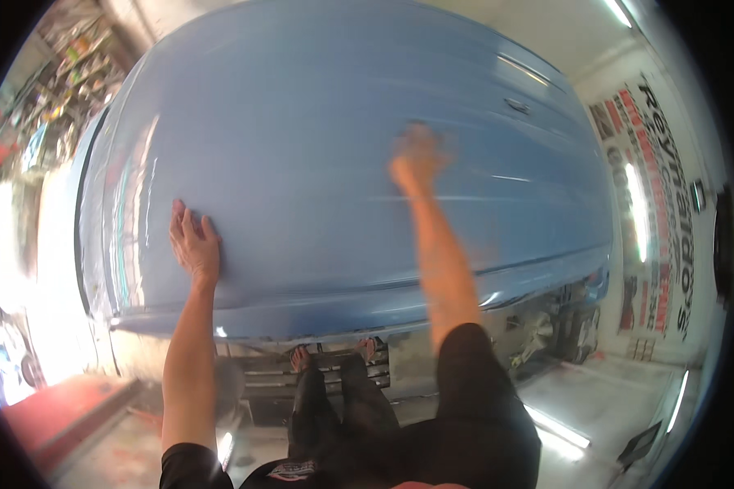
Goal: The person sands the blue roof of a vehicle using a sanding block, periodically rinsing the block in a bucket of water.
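A large glossy blue vehicle roof panel (302, 147) fills the middle of the view, with raised ridges running along it. My left hand (194, 242) rests on its near left part, fingers stretched out and holding nothing. Further out, right of centre, my right hand (417, 155) is on or just above the panel. Motion smears its fingers, and a small dark patch shows at their far side; whether it is a held thing cannot be made out. A short dark fitting (517, 106) sits on the panel beyond the right hand.
My feet stand on a slatted bench (257, 379) beside the vehicle. A red panel (69, 424) lies at the lower left. Cluttered shelves (69, 73) stand at the far left. A printed banner (656, 212) hangs on the right wall, and a bright light tube reflects there.
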Tool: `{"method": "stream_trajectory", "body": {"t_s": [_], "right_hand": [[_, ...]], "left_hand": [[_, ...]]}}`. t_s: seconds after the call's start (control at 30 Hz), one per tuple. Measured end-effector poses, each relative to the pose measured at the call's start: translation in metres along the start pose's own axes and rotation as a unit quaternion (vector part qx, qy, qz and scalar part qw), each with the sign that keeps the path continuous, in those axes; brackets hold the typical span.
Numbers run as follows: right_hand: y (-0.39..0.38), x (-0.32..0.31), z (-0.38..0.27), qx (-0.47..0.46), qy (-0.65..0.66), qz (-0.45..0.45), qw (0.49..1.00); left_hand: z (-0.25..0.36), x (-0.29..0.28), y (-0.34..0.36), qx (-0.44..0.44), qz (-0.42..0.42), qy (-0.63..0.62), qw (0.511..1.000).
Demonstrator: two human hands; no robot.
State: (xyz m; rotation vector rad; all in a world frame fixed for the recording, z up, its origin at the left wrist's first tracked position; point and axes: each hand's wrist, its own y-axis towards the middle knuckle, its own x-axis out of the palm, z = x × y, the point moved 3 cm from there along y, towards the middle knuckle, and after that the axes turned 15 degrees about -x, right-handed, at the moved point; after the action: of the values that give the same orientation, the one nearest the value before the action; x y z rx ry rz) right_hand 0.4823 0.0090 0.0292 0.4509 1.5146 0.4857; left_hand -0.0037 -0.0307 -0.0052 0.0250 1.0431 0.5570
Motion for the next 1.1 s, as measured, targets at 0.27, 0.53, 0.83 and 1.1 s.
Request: {"method": "stream_trajectory", "body": {"t_s": [0.27,0.53,0.83,1.1], "right_hand": [[0.049,0.018,-0.097,-0.145,0.206,-0.094,0.963],[0.023,-0.023,0.162,0.109,-0.025,0.048,0.993],[0.060,0.020,0.035,-0.031,0.216,-0.044,0.975],[0.061,-0.019,0.077,0.027,0.040,-0.153,0.987]], "left_hand": [[0.206,0.059,-0.026,0.139,-0.066,-0.042,0.987],[0.237,0.068,-0.029,0.143,-0.084,-0.044,0.985],[0.215,0.055,-0.013,0.136,-0.098,-0.006,0.986],[0.215,0.054,-0.014,0.139,-0.091,0.024,0.986]]}}
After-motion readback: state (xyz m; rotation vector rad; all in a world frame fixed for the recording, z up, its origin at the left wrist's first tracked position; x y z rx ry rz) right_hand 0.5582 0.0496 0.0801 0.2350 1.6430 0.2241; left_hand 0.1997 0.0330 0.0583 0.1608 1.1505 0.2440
